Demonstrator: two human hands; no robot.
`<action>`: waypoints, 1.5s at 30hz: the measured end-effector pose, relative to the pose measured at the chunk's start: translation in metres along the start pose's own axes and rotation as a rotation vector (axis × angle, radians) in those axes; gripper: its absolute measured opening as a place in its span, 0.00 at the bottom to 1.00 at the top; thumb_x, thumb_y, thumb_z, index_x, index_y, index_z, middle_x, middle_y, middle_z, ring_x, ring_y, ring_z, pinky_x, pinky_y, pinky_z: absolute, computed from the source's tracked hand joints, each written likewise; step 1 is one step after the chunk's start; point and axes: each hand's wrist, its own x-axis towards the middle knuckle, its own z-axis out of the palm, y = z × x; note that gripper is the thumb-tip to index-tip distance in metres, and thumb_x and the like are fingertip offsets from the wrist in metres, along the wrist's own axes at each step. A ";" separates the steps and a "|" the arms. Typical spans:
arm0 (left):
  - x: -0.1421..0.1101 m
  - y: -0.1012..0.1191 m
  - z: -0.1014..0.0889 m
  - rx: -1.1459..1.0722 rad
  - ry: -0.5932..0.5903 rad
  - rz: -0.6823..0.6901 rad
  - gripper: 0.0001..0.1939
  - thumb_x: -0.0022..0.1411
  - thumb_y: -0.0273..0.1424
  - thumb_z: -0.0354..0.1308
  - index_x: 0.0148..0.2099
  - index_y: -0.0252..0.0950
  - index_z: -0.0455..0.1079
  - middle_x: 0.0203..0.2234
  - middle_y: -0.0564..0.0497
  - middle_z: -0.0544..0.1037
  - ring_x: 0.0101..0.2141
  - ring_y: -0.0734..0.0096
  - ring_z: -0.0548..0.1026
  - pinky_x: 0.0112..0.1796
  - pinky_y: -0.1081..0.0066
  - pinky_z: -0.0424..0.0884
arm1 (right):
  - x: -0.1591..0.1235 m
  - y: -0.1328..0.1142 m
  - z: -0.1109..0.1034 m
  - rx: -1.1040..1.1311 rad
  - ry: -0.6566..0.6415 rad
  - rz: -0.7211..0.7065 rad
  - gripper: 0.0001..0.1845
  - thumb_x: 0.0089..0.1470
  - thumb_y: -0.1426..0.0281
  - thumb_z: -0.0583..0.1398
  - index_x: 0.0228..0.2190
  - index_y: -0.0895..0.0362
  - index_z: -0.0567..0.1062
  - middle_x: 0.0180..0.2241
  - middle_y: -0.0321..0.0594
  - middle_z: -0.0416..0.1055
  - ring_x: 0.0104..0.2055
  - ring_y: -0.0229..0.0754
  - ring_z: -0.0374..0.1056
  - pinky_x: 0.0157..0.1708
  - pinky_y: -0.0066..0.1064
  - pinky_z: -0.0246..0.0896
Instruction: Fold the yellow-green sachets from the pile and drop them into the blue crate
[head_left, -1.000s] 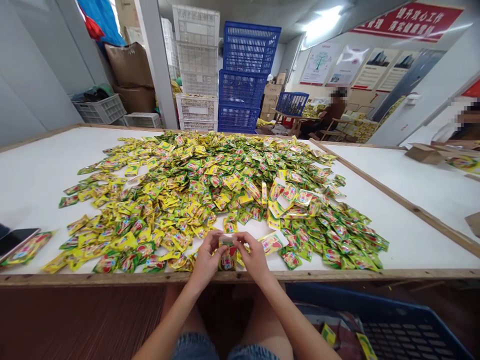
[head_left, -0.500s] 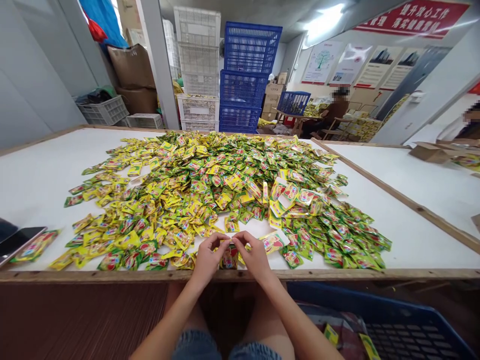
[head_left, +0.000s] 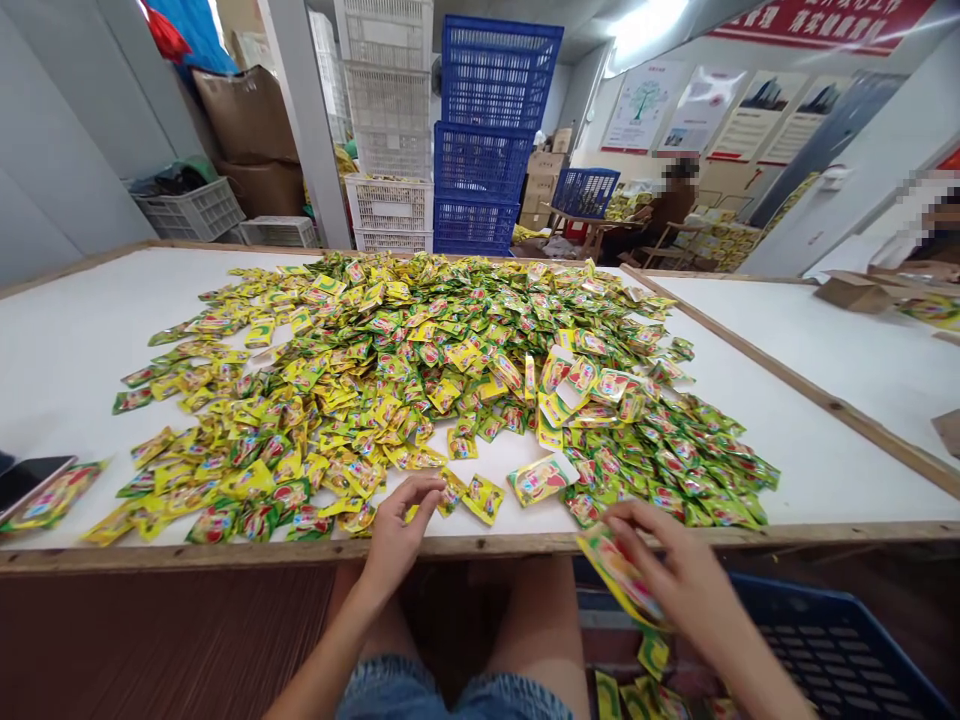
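Note:
My right hand [head_left: 667, 560] grips a flat printed packet [head_left: 619, 575] in green, yellow and red. It is over the table's front edge, above the blue crate. At the front of the table my left hand [head_left: 405, 515] has its fingers curled, thumb and forefinger closed at the edge of a small sachet [head_left: 451, 492]. Beside that lies another yellow sachet [head_left: 484, 498]. A flat printed carton [head_left: 540, 480] with a white flap rests between the hands. Behind them spreads a large heap of yellow and green sachets [head_left: 420, 350], with several printed cartons [head_left: 600, 385] on it.
A blue crate [head_left: 840, 640] stands below the table at right, with yellow-green packets [head_left: 637, 695] beside or in it. At left lie a phone [head_left: 37, 485] and a larger packet [head_left: 67, 495]. Stacked crates [head_left: 487, 160] rise behind the table. A person [head_left: 675, 215] sits farther back.
Both hands were together at the table edge, pinching a small printed packet. My right hand has moved right and down with the packet; the left has stayed near the same spot.

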 end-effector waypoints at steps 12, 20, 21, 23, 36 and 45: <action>0.001 0.014 0.023 0.170 -0.145 0.057 0.10 0.59 0.34 0.53 0.40 0.38 0.72 0.35 0.47 0.76 0.37 0.65 0.73 0.41 0.67 0.67 | 0.063 0.029 0.082 -0.163 0.005 0.214 0.10 0.49 0.61 0.57 0.27 0.56 0.69 0.13 0.32 0.62 0.18 0.41 0.61 0.19 0.27 0.46; 0.019 0.012 0.008 -0.031 -0.228 -0.149 0.19 0.49 0.38 0.62 0.42 0.34 0.71 0.35 0.46 0.78 0.38 0.60 0.74 0.40 0.64 0.69 | 0.081 -0.060 0.083 0.102 -0.180 -0.392 0.07 0.55 0.66 0.54 0.33 0.53 0.72 0.22 0.33 0.69 0.27 0.38 0.63 0.32 0.29 0.55; 0.020 0.010 0.008 -0.085 -0.187 -0.204 0.18 0.49 0.39 0.61 0.40 0.33 0.71 0.32 0.47 0.79 0.35 0.60 0.75 0.37 0.65 0.70 | 0.093 -0.063 0.090 0.098 -0.172 -0.387 0.09 0.57 0.67 0.53 0.37 0.53 0.71 0.24 0.34 0.70 0.28 0.38 0.63 0.33 0.29 0.55; 0.022 0.004 0.005 -0.198 -0.076 -0.281 0.19 0.47 0.40 0.62 0.39 0.32 0.71 0.30 0.46 0.79 0.33 0.60 0.76 0.34 0.67 0.71 | 0.123 -0.061 0.105 0.017 -0.127 -0.319 0.12 0.56 0.70 0.52 0.43 0.54 0.68 0.31 0.37 0.71 0.33 0.39 0.65 0.36 0.30 0.56; 0.020 -0.002 -0.028 -0.473 0.241 -0.264 0.23 0.45 0.38 0.65 0.42 0.30 0.71 0.33 0.45 0.80 0.37 0.61 0.77 0.40 0.65 0.70 | 0.183 -0.018 0.150 -0.176 -0.352 -0.190 0.21 0.32 0.74 0.68 0.34 0.55 0.73 0.32 0.40 0.72 0.37 0.47 0.67 0.37 0.34 0.57; 0.028 -0.001 -0.013 -0.362 0.018 -0.305 0.21 0.46 0.39 0.65 0.41 0.31 0.72 0.33 0.45 0.80 0.34 0.61 0.77 0.35 0.68 0.71 | 0.148 -0.067 0.124 0.038 -0.566 -0.388 0.17 0.36 0.71 0.67 0.33 0.54 0.74 0.27 0.32 0.72 0.28 0.37 0.65 0.27 0.25 0.56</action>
